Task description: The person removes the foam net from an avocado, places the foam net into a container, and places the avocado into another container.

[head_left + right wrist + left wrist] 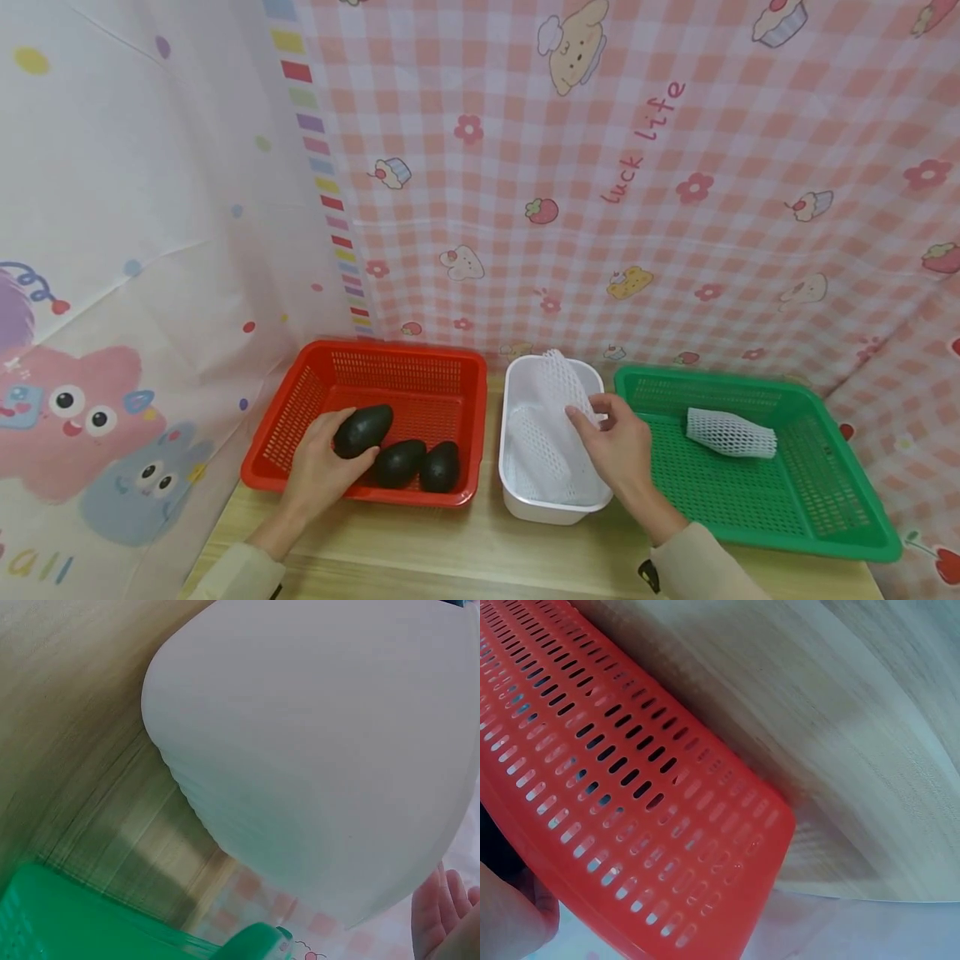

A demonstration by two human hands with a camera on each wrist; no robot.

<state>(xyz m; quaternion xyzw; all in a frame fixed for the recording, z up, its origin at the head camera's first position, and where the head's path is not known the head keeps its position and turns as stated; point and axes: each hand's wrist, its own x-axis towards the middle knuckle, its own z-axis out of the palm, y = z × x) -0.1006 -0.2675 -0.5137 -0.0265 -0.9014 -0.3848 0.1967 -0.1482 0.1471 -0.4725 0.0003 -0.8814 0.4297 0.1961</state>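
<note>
In the head view, my left hand (324, 468) grips a dark avocado (364, 430) at the near left of the red basket (408, 357). Two more avocados (401, 463) lie just right of it on the basket floor. My right hand (621, 442) is over the right rim of the white bin (553, 512) and pinches a white foam net sleeve (564, 382) between thumb and fingers. Other foam net sleeves (542, 454) lie inside the bin. The wrist views show mostly the outer walls of the red basket (630, 765) and white bin (300, 750).
To the right stands a green basket (727, 492) with one foam net sleeve, apparently filled, (731, 433) lying in it. All three containers stand side by side on a wooden table (420, 546). A pink checked cloth (495, 183) hangs behind them.
</note>
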